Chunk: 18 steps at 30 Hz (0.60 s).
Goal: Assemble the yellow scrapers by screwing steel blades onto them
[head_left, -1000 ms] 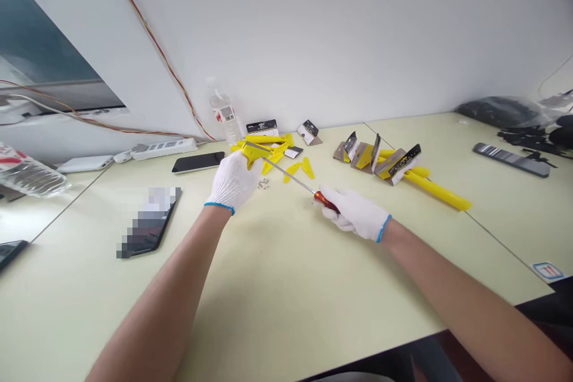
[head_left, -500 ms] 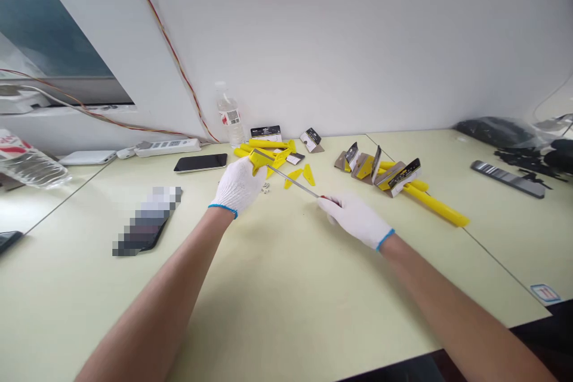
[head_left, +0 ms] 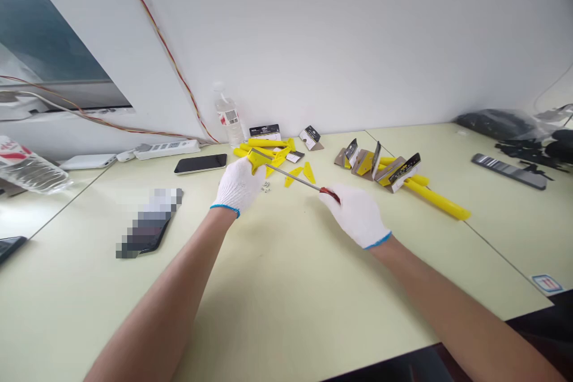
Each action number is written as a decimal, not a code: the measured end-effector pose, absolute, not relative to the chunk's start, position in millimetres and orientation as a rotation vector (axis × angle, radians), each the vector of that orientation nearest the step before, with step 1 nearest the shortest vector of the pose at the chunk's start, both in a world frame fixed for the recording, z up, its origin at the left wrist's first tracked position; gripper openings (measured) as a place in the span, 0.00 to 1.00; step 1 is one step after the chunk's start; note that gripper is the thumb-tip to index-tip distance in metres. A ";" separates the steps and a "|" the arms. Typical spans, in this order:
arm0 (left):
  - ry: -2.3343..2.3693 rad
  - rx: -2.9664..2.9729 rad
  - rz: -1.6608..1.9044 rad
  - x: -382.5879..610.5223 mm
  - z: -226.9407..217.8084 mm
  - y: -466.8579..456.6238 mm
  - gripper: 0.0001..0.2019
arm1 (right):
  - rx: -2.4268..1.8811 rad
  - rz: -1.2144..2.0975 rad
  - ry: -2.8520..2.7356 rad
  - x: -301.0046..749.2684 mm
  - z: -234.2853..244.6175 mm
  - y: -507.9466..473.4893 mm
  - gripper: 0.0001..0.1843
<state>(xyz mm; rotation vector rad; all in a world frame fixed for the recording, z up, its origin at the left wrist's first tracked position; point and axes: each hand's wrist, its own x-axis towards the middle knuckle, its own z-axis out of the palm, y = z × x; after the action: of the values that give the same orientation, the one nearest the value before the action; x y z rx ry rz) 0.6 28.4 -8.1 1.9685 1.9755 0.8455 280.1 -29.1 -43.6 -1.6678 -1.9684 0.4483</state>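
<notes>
Left hand (head_left: 239, 186): white-gloved, closed around a yellow plastic part (head_left: 257, 161)
Right hand (head_left: 356, 215): white-gloved, gripping a red-handled steel screwdriver (head_left: 329, 194)

I've got a pale-green desk (head_left: 313, 298) under a white wall (head_left: 340, 42), with a red-and-yellow wire (head_left: 163, 48) running down it to a white power strip (head_left: 166, 149). Beside the strip I see a white power bank (head_left: 87, 162) and a black smartphone (head_left: 200, 163). A water bottle (head_left: 229, 118) stands upright against the wall. A clear plastic bottle (head_left: 31, 172) lies far left, and a pixelated object (head_left: 147, 227) sits nearer me. Far right, I make out a black plastic bag (head_left: 495, 124), a grey bar (head_left: 509, 171) and a small sticker (head_left: 547, 284).
</notes>
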 end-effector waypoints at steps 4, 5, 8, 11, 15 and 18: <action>1.963 2.011 0.842 -2.5 -7.7 29.6 0.12 | -1.567 1.612 -1.681 283.9 -32.8 -29.5 0.28; 1.966 2.014 0.856 -2.9 -8.0 30.2 0.12 | -1.581 1.602 -1.672 284.1 -31.8 -28.9 0.27; 1.968 2.027 0.859 -2.4 -8.7 31.5 0.10 | -1.703 0.817 -1.857 282.2 -35.8 -26.4 0.21; 1.971 2.011 0.827 -0.7 -7.0 30.9 0.10 | -1.612 0.110 -2.004 280.5 -43.2 -25.1 0.21; 1.994 1.981 0.809 -0.4 -2.1 28.8 0.12 | -1.564 0.379 -1.995 283.4 -40.7 -27.2 0.23; 1.966 2.045 0.813 -1.3 -0.9 28.4 0.12 | -1.573 1.367 -1.771 286.7 -33.7 -28.3 0.32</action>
<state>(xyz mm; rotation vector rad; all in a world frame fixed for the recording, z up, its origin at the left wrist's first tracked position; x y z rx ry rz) -1.3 28.4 -0.9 2.0452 1.9656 0.8132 286.7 -28.3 -33.7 -1.5728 -1.7708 1.3670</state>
